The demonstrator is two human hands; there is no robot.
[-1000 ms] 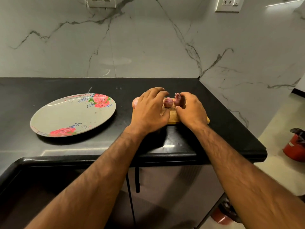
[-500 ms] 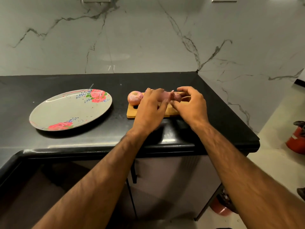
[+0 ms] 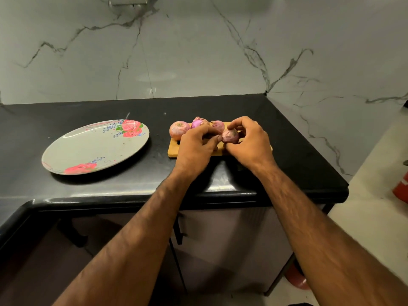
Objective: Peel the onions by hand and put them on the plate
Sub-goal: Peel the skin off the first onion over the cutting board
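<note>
While three other round pink onions (image 3: 179,129) in their papery skins sit in a row along the far edge of the pale rectangular wooden cutting board (image 3: 173,151), both hands meet just above it on one small round pink-skinned onion (image 3: 230,135). The right hand (image 3: 250,146) curls its fingers over that onion's top and far side, gripping it. The left hand (image 3: 195,150) has bent fingers, its thumb tip pressed against the onion's left side. The grey oval plate with pink roses (image 3: 92,149) lies well apart to the left on the glossy black stone counter (image 3: 291,142).
</note>
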